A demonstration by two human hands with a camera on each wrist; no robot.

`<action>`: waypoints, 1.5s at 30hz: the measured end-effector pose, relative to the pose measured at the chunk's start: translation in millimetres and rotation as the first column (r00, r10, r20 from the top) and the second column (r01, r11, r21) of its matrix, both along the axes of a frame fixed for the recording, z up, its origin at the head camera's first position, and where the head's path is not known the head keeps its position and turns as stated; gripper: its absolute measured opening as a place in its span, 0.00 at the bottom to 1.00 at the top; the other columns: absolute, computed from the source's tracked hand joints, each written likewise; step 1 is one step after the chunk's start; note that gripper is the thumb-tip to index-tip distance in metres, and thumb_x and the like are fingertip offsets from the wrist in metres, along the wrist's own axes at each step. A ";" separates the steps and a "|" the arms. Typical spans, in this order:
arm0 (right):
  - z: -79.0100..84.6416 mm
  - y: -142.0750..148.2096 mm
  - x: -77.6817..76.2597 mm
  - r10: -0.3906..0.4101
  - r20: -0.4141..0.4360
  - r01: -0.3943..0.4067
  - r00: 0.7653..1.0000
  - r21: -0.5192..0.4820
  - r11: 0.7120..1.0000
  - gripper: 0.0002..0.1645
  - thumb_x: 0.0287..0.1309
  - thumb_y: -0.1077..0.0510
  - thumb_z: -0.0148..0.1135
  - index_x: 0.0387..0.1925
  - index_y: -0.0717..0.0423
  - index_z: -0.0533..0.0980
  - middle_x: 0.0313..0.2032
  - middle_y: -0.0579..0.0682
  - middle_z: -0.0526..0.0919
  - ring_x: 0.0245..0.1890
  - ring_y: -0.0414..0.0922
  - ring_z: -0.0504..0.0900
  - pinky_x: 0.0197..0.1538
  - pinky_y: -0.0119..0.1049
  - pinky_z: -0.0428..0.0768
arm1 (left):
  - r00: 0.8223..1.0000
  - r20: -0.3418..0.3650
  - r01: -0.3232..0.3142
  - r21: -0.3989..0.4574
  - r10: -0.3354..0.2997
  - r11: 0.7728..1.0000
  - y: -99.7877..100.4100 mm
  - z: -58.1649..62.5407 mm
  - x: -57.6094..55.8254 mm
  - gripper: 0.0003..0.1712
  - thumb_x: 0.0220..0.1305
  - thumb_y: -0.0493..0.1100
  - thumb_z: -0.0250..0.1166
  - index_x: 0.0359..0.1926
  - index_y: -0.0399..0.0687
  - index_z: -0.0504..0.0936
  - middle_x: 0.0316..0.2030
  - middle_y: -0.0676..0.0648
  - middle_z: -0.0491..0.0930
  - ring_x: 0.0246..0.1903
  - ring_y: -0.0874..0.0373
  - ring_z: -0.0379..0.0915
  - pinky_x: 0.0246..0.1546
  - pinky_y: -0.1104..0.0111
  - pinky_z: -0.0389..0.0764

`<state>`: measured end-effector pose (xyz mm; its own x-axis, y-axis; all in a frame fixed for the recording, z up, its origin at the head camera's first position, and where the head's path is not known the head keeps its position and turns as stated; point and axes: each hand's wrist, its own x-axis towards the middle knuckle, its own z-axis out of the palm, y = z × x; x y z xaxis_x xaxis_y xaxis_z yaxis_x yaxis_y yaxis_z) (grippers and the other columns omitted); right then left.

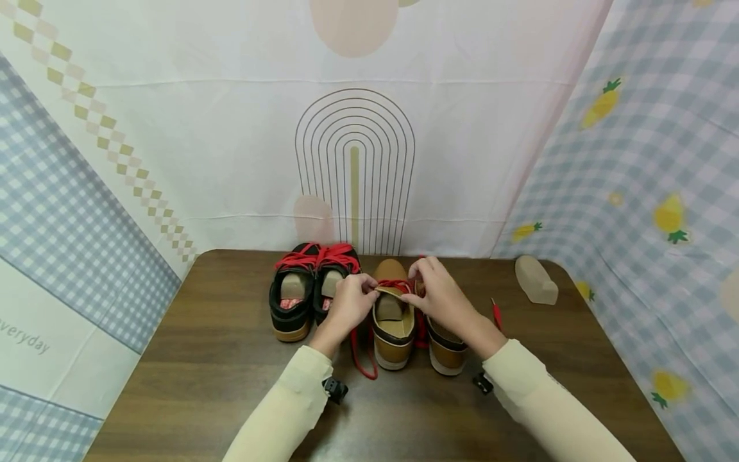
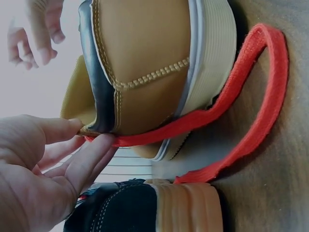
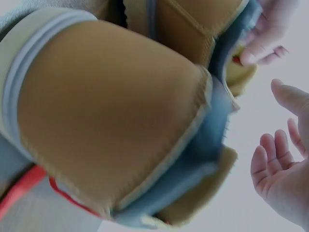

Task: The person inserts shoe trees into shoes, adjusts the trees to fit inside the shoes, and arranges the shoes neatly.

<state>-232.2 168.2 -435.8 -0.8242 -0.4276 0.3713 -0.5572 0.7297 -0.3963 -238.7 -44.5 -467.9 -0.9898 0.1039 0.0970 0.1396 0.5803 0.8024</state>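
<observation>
Two tan shoes stand side by side, heels toward me: the left tan shoe (image 1: 392, 351) and the right tan shoe (image 1: 447, 359). My left hand (image 1: 353, 298) pinches the upper edge of the left tan shoe by its laces, between thumb and fingers. A red shoelace (image 2: 193, 121) runs from beside those fingertips down to the table in a loop. Over the gap between both tan shoes is my right hand (image 1: 441, 292), near the opposite side of the tongue. In the right wrist view its fingers (image 3: 282, 150) are loosely bent and hold nothing.
A pair of black shoes (image 1: 283, 314) with red laces stands left of the tan pair, beige pieces inside them. One beige shaped block (image 1: 535, 280) lies at the table's back right. A loose red lace end (image 1: 496, 314) sticks out right of the tan shoes.
</observation>
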 end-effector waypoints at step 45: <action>-36.9 187.1 -4.3 -0.270 -0.173 0.251 0.947 -0.120 0.960 0.40 0.48 0.68 0.80 0.62 0.68 0.72 0.60 0.70 0.75 0.53 0.64 0.76 0.49 0.62 0.77 | 0.972 -0.052 0.227 -0.058 -0.230 0.972 70.7 49.0 28.9 0.28 0.67 0.43 0.71 0.66 0.46 0.78 0.56 0.44 0.82 0.48 0.51 0.79 0.45 0.63 0.81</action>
